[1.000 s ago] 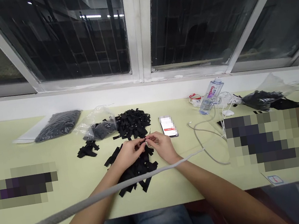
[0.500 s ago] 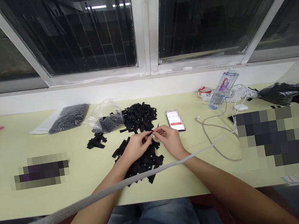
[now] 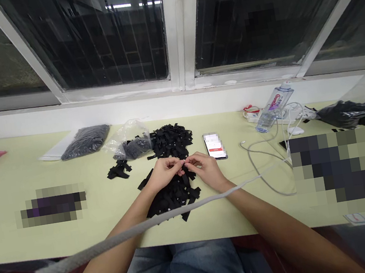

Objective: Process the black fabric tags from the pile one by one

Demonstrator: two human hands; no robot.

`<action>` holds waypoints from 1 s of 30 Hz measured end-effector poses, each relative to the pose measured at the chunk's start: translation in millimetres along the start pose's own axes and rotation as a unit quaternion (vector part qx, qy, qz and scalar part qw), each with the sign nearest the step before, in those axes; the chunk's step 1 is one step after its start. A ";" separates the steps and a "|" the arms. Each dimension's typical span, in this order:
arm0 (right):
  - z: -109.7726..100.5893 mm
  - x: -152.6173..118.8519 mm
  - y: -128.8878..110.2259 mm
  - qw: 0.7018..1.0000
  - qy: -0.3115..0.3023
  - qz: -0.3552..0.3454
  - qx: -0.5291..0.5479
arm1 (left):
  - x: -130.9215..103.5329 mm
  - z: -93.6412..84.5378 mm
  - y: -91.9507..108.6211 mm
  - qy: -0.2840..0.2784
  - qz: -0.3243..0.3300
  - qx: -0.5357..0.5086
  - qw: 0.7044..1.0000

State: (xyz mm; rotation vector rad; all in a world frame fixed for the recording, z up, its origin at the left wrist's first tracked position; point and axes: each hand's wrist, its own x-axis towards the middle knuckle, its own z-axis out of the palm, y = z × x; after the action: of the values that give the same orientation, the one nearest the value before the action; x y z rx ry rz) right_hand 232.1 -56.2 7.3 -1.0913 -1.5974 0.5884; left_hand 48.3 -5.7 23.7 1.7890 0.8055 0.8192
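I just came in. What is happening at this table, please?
A person's left hand and right hand meet in a pinch over loose black strips; any piece between them is too small to tell. More strips are heaped farther back, beside a clear bag. A phone lies to the right, screen lit.

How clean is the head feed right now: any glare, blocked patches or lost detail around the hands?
Head view throughout: light streaks show in the dark window; a gray cable cuts across the lower part; pixelation hides patches of the table at left and right, and part of the phone; detail where the left hand and right hand meet is too small to read.
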 end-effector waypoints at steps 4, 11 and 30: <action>-1.6 0.0 -2.0 1.000 -0.001 -0.022 -0.022 | 2.0 -1.8 -3.9 0.008 -0.020 -0.034 0.999; -1.0 0.3 -0.2 1.000 0.004 -0.014 -0.013 | 2.7 0.3 -10.1 0.076 0.006 -0.018 0.997; 0.7 1.2 4.6 0.998 -0.014 0.046 0.050 | -7.2 0.0 4.9 0.017 0.114 0.186 0.976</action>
State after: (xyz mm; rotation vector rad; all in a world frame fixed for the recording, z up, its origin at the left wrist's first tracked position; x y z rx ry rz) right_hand 233.1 -52.9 3.9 -1.0906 -1.5315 0.7395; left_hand 45.1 -13.0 27.1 2.2366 0.8248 0.8928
